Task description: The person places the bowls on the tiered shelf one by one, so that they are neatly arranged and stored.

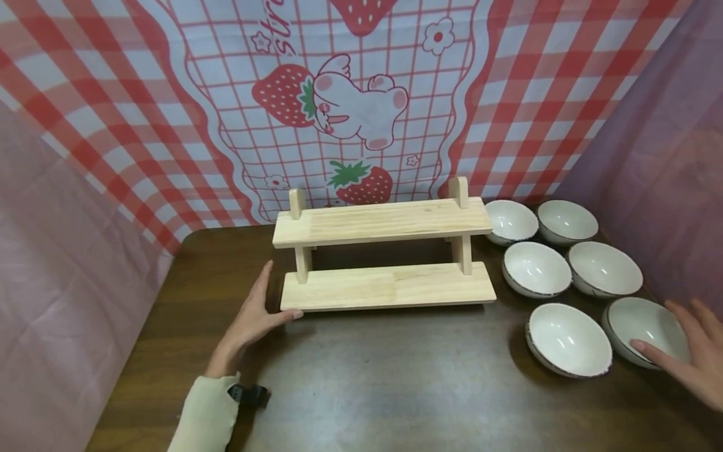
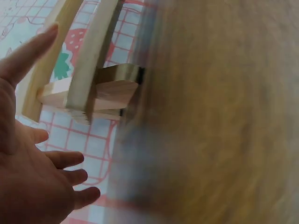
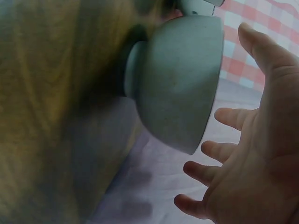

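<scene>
My left hand (image 1: 255,319) is beside the left end of a two-tier wooden shelf (image 1: 390,289), thumb and fingers spread apart. Its thumb tip overlaps the shelf's lower front corner in the head view; whether it touches, I cannot tell. In the left wrist view that palm (image 2: 28,182) faces the shelf, holding nothing. At the right edge, my right hand (image 1: 697,351) reaches over the nearest right-hand white bowl (image 1: 644,326), fingers spread. The right wrist view has the same bowl upright on its foot, a gap showing between its rim and several fingertips (image 3: 212,149).
Another white bowl (image 1: 569,340) stands just left of it. Behind are more dark-rimmed bowls (image 1: 536,270) in two columns, right of the shelf. A brown wooden table (image 1: 361,383) carries everything. Behind hangs a strawberry-print cloth (image 1: 361,113), with a pink curtain (image 1: 73,282) at left.
</scene>
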Tool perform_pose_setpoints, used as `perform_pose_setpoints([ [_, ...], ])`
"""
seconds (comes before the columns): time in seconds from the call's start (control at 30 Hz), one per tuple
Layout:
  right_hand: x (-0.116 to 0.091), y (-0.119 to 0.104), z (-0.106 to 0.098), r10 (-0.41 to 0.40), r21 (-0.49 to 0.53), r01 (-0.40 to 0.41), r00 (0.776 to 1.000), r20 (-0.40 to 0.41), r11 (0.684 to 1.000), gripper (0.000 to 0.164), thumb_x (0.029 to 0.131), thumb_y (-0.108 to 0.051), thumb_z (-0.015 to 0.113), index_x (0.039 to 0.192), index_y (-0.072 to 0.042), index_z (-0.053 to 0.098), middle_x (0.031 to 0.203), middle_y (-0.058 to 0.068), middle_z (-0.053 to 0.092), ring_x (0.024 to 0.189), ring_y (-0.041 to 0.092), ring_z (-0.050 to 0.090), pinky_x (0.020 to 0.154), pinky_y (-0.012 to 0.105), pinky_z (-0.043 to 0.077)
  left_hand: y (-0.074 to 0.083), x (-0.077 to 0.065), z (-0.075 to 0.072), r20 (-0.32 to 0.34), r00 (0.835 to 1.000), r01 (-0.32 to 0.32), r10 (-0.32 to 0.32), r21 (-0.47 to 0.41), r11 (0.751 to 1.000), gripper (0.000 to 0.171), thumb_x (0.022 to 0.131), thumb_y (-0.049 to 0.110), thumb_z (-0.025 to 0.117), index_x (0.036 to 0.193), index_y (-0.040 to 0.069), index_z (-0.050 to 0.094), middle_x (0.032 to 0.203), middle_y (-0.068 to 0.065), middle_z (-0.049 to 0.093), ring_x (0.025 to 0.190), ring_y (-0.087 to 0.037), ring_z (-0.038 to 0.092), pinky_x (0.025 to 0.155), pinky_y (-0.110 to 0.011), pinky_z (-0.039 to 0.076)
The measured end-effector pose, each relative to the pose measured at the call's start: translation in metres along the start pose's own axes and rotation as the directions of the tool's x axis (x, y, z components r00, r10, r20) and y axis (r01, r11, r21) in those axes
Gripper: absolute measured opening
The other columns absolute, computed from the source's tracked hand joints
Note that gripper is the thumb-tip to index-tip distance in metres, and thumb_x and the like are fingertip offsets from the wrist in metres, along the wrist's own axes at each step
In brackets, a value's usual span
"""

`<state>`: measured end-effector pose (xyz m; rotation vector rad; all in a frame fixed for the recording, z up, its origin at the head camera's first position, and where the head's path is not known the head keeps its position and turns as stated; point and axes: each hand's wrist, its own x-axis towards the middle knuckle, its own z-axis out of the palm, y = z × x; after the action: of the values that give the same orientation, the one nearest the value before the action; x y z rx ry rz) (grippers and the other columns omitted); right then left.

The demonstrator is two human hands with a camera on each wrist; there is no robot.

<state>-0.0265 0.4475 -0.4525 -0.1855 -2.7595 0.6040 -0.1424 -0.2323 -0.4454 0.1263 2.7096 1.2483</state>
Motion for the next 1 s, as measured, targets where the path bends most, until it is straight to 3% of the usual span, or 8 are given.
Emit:
perform_pose_setpoints([
  [0.37,-0.009,0.015,0.012,-0.080,0.038,0.083,0.995,-0.068,0.996,0.085,0.088,-0.042,0.071,0.145,0.010,0.036,0.148,0.048,0.022,0.138,0.067,0.021,0.123,0.065,0.009,-0.012,0.009,0.014,0.056,0.997,-0.036,0.043,-0.130,0.991,0.120,0.079,0.032,0.085,0.163,0.019,-0.001,0.169,-0.018,0.013,0.156,-0.041,0.011,0.119,-0.070,0.018],
  [0.6,-0.009,0.013,0.010,-0.027,-0.011,0.027,0.999,0.021,1.000,0.092,0.089,-0.043,0.069,0.152,0.008,0.025,0.153,0.046,0.012,0.144,0.065,0.012,0.121,0.069,0.006,-0.014,0.014,0.021,0.050,0.996,-0.067,0.077,-0.185,0.980,0.122,0.076,0.023,0.088,0.163,0.013,0.002,0.168,-0.020,0.012,0.155,-0.040,0.015,0.121,-0.065,0.019],
  [0.77,-0.008,0.011,0.011,0.036,-0.094,-0.028,0.996,0.085,0.995,0.103,0.086,-0.050,0.070,0.154,0.007,0.018,0.155,0.044,0.007,0.146,0.063,0.008,0.117,0.074,0.009,-0.017,0.016,0.026,0.032,0.997,-0.060,0.068,-0.194,0.979,0.122,0.075,0.022,0.088,0.162,0.012,0.004,0.168,-0.019,0.016,0.154,-0.038,0.018,0.122,-0.062,0.020],
  [1.0,-0.009,0.012,0.014,0.090,-0.140,-0.078,0.992,0.086,0.987,0.109,0.085,-0.056,0.070,0.156,0.005,0.014,0.156,0.043,0.004,0.147,0.061,0.006,0.118,0.073,0.010,-0.021,0.018,0.032,-0.001,0.999,-0.041,0.042,-0.168,0.985,0.117,0.077,0.026,0.088,0.162,0.013,0.009,0.167,-0.019,0.020,0.154,-0.038,0.021,0.123,-0.059,0.021],
])
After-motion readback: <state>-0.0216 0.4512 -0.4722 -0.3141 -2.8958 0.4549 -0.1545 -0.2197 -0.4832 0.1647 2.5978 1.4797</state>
